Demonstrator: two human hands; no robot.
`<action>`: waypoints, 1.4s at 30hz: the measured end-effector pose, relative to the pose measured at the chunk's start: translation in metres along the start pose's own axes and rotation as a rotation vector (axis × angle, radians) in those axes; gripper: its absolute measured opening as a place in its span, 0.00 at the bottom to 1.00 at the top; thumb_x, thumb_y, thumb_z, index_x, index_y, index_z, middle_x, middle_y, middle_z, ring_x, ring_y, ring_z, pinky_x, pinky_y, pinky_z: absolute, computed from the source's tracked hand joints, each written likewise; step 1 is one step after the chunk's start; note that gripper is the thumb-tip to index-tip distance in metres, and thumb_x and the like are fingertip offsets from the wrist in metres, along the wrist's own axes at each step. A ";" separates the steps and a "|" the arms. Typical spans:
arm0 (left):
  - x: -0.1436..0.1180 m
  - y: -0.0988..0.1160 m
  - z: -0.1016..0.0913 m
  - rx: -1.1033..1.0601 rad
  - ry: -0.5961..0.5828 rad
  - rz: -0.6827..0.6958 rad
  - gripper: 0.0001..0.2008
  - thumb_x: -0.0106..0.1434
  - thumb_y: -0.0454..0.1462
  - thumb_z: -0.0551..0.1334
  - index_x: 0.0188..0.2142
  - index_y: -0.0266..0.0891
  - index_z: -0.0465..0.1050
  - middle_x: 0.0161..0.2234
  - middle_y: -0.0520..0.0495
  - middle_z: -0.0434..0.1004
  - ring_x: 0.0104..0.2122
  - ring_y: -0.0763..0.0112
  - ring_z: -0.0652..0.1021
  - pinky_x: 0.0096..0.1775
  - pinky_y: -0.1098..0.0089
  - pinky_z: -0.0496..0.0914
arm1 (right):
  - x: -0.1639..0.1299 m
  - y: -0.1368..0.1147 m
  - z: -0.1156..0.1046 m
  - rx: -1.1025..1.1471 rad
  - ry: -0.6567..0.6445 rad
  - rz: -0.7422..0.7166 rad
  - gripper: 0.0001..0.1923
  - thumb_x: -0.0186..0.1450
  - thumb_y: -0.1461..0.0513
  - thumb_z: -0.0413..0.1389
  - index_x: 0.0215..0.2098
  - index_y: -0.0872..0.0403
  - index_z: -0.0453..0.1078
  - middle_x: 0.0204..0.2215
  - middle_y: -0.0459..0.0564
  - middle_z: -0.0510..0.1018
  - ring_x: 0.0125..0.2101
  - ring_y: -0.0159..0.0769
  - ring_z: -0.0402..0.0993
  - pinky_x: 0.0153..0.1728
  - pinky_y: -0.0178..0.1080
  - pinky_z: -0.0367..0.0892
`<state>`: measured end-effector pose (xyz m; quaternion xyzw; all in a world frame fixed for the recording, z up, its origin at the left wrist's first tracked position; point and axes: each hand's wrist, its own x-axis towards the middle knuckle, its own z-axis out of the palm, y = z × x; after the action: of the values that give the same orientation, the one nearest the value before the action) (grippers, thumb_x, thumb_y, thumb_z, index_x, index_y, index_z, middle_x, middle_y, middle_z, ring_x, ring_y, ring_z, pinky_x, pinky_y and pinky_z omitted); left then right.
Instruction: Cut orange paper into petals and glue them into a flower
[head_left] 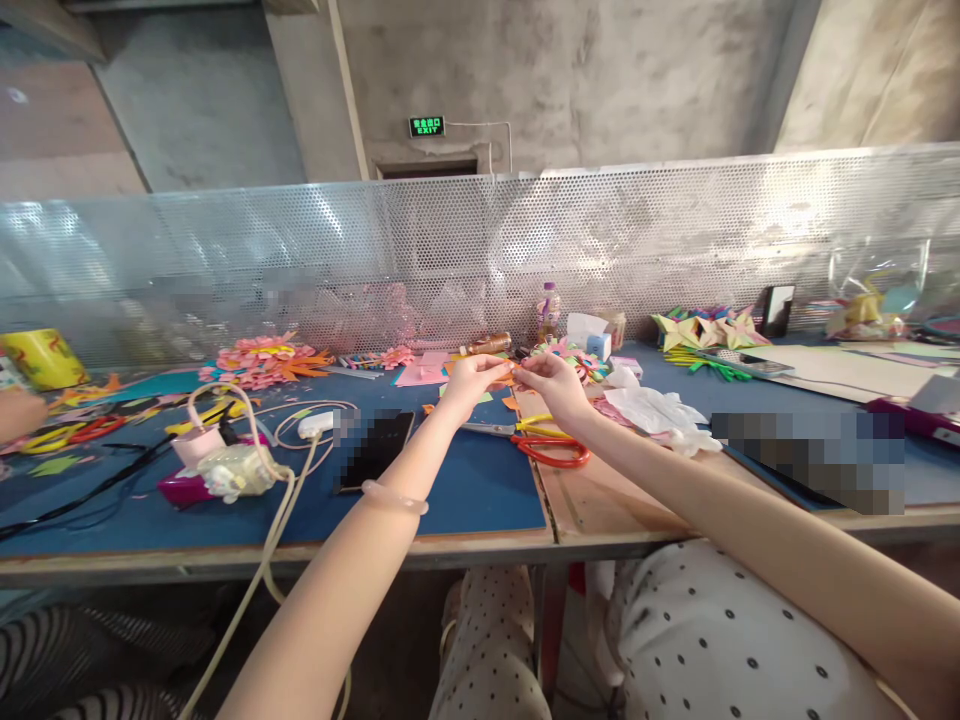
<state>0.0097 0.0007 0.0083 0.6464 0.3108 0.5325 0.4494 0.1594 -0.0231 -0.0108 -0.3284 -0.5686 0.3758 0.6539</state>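
Observation:
My left hand (474,385) and my right hand (553,387) meet above the middle of the table, fingertips almost touching. Both are closed in a pinch on a small piece of orange paper (504,380), mostly hidden by the fingers. Just below the hands lie scissors with yellow and red handles (553,443), their blades pointing left. Orange scraps (513,403) and a pink sheet of paper (422,369) rest near my fingers. Crumpled white plastic (660,410) lies beside my right wrist.
A dark phone (381,450) lies by my left forearm. Farther left are a white charger with cables (319,425), pink paper flowers (259,362) and another person's hand (19,415). Behind stand a purple-capped bottle (549,310) and a perforated metal screen (442,240). Folded paper stars (709,332) sit right.

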 end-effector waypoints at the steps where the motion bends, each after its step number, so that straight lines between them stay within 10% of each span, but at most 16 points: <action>1: 0.000 0.000 0.000 0.004 0.002 0.002 0.11 0.50 0.39 0.68 0.32 0.34 0.77 0.31 0.44 0.78 0.31 0.68 0.77 0.40 0.62 0.71 | -0.001 -0.001 0.000 -0.004 -0.011 0.004 0.17 0.50 0.54 0.65 0.31 0.54 0.66 0.25 0.46 0.75 0.28 0.34 0.73 0.32 0.38 0.70; 23: -0.006 0.002 -0.001 0.261 -0.081 0.039 0.16 0.49 0.46 0.68 0.31 0.35 0.80 0.28 0.45 0.78 0.29 0.68 0.74 0.34 0.67 0.67 | 0.003 -0.004 -0.005 -0.344 -0.064 -0.155 0.11 0.58 0.55 0.57 0.30 0.55 0.72 0.30 0.49 0.77 0.32 0.36 0.72 0.36 0.38 0.65; 42: 0.002 -0.004 -0.005 -0.043 0.017 -0.103 0.15 0.47 0.42 0.70 0.34 0.38 0.80 0.39 0.41 0.80 0.39 0.63 0.77 0.44 0.62 0.67 | -0.007 -0.001 0.001 -0.091 -0.113 0.071 0.18 0.52 0.52 0.63 0.34 0.55 0.77 0.34 0.52 0.80 0.37 0.40 0.74 0.38 0.39 0.65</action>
<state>0.0061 0.0056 0.0057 0.6152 0.3360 0.5206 0.4874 0.1585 -0.0294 -0.0129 -0.3560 -0.6090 0.3907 0.5913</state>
